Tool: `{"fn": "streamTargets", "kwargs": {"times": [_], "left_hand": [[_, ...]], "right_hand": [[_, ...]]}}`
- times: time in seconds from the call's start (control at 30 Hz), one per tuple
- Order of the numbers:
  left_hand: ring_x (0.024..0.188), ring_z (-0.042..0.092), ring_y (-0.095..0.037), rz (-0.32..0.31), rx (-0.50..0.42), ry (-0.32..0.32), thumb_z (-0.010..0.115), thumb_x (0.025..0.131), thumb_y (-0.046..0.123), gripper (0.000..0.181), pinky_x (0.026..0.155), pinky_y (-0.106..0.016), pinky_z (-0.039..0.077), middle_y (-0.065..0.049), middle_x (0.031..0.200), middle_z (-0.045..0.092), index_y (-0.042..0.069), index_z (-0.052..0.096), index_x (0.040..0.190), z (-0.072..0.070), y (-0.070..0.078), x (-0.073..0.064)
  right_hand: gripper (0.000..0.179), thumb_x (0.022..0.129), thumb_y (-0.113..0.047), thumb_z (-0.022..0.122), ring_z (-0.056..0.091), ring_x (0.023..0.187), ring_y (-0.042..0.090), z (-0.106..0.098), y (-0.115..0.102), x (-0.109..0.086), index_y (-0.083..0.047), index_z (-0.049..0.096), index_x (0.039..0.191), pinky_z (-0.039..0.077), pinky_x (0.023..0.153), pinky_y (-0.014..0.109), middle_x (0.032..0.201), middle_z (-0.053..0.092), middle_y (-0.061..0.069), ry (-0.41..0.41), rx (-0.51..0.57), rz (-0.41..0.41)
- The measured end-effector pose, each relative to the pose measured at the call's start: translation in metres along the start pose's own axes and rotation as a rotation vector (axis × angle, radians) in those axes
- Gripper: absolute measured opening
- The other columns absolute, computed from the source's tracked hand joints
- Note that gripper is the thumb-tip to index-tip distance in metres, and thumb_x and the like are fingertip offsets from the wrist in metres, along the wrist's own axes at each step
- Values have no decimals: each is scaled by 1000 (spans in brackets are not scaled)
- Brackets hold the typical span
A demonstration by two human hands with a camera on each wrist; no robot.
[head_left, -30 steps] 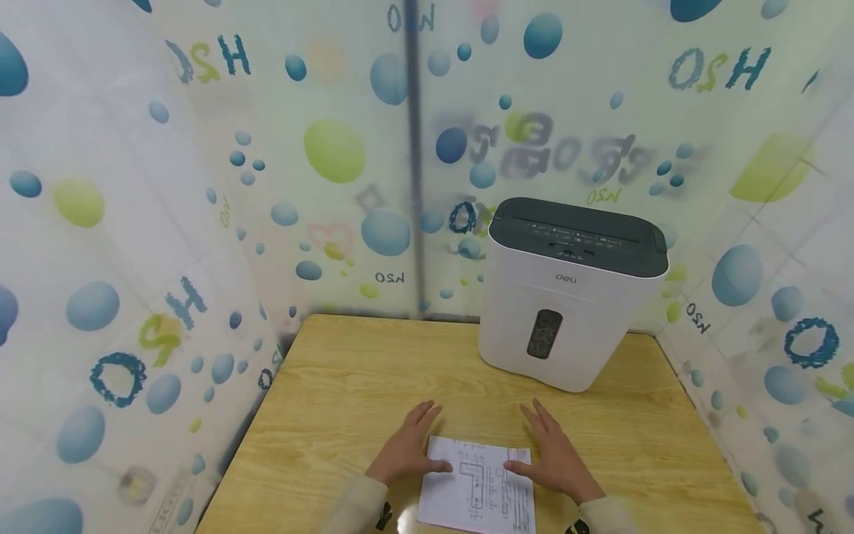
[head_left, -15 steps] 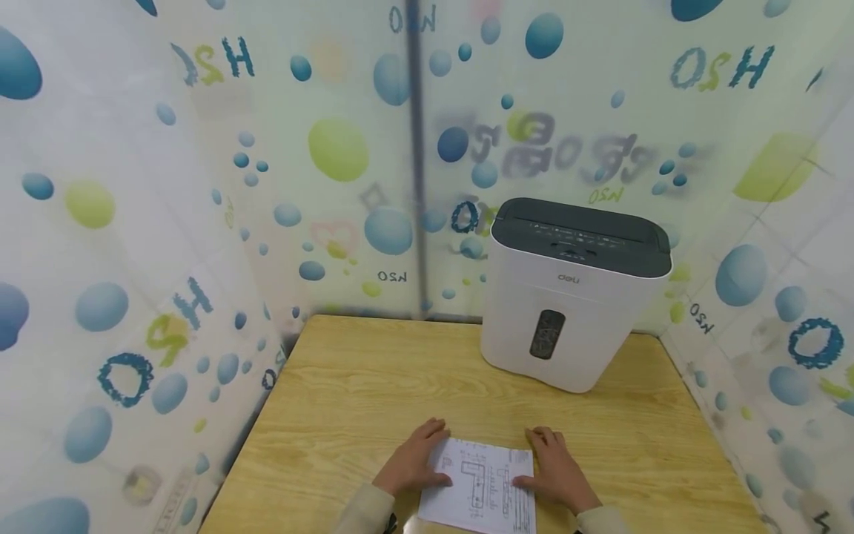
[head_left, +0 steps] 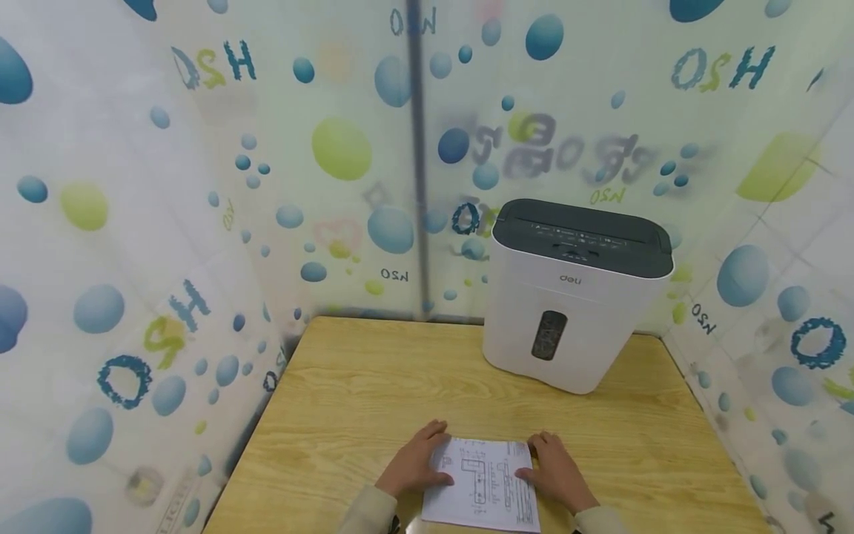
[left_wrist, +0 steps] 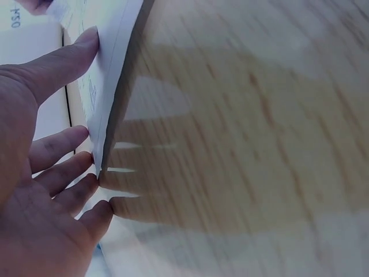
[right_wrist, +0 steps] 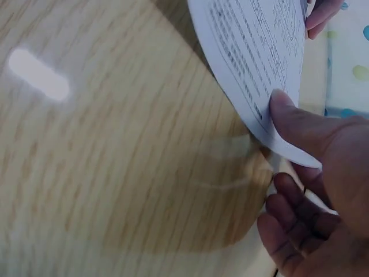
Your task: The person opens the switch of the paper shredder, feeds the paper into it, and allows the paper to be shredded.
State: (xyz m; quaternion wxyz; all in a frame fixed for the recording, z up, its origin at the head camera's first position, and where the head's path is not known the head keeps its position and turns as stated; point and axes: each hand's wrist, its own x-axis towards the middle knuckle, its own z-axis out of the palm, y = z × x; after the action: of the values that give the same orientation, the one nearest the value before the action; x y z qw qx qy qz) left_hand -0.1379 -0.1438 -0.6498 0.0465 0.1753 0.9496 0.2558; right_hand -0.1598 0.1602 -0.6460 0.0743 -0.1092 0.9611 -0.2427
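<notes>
A white printed paper (head_left: 477,489) with line drawings and text lies on the wooden table in the head view. My left hand (head_left: 415,463) holds its left side, thumb on top. In the left wrist view the other fingers of the left hand (left_wrist: 55,173) meet the paper's edge, which casts a shadow on the table. My right hand (head_left: 559,473) grips the right side. The right wrist view shows the right thumb (right_wrist: 300,124) on the printed face and the fingers curled below the paper's bent, raised edge.
A white paper shredder (head_left: 514,319) with a dark grey top stands at the back right of the wooden table (head_left: 347,386). Curtains (head_left: 347,267) printed with blue and green dots hang behind and on both sides.
Both hands have come down onto the paper's sides from a more spread pose, the right fingers drawing in to its edge. The paper has shifted slightly to the right.
</notes>
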Motion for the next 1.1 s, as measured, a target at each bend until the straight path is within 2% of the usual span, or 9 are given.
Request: {"fn": "streamTargets", "kwargs": {"times": [0.17, 0.3, 0.37, 0.43, 0.5, 0.57, 0.67, 0.8, 1.1], "left_hand": [[149, 42, -32, -9, -26, 12, 94, 69, 34, 85, 117, -46, 42, -8, 158, 48, 7, 59, 142, -1, 2, 1], [144, 47, -35, -4, -49, 45, 94, 68, 29, 88, 114, -48, 45, -13, 155, 50, 5, 56, 143, -2, 3, 0], [138, 52, -37, 0, -64, 82, 93, 69, 25, 81, 112, -49, 46, -15, 149, 55, 4, 58, 140, 0, 0, 1], [125, 62, -34, 2, -103, 135, 90, 72, 20, 66, 105, -47, 52, -15, 137, 64, 4, 63, 131, 1, -5, 2], [105, 69, -28, -9, -194, 191, 86, 78, 13, 44, 91, -41, 58, -13, 118, 71, 5, 68, 117, 2, -9, 4], [90, 71, -19, -27, -334, 235, 80, 84, 6, 22, 78, -32, 59, -12, 103, 74, 5, 70, 104, 2, -13, 6], [80, 72, -14, -74, -528, 252, 74, 91, 5, 3, 68, -24, 58, -11, 93, 76, 4, 72, 93, -4, -14, 8], [82, 71, -11, -125, -623, 238, 70, 97, 12, 10, 69, -23, 58, -9, 91, 77, 6, 74, 90, -13, -12, 10], [72, 64, -8, -119, -613, 264, 67, 100, 17, 17, 64, -21, 53, -6, 85, 76, 6, 75, 89, -32, -6, 23]], "right_hand": [[17, 87, -13, 80, 53, 79, 10, 2, 0, 2, -15, 69, 99, 48, 71, 28, 89, 64, -5, 8, 149, -27], [16, 88, -7, 77, 62, 82, 7, 4, 3, 0, -19, 74, 98, 53, 72, 24, 92, 72, -6, 58, 245, -43], [17, 88, -7, 77, 65, 85, 8, 3, 4, -1, -20, 76, 98, 56, 75, 26, 94, 74, -5, 81, 267, -37], [16, 88, -7, 77, 67, 85, 8, 1, 4, -1, -21, 78, 96, 57, 75, 27, 94, 76, -5, 99, 279, -14], [15, 90, -8, 76, 66, 83, 7, 0, 3, -1, -22, 79, 95, 56, 75, 26, 93, 76, -6, 115, 292, 13], [11, 92, -11, 75, 64, 81, 6, -2, 2, 0, -22, 78, 94, 55, 74, 26, 91, 75, -7, 120, 308, 41], [6, 95, -18, 72, 60, 78, 5, -5, 1, 3, -20, 77, 94, 52, 72, 23, 88, 73, -7, 119, 332, 85], [8, 97, -21, 71, 60, 75, 6, -13, -4, 6, -16, 77, 95, 51, 68, 20, 86, 74, -6, 141, 368, 99], [7, 96, -15, 73, 62, 73, 7, -36, -13, 15, -8, 75, 95, 53, 63, 20, 83, 73, 0, 209, 470, 82]]}}
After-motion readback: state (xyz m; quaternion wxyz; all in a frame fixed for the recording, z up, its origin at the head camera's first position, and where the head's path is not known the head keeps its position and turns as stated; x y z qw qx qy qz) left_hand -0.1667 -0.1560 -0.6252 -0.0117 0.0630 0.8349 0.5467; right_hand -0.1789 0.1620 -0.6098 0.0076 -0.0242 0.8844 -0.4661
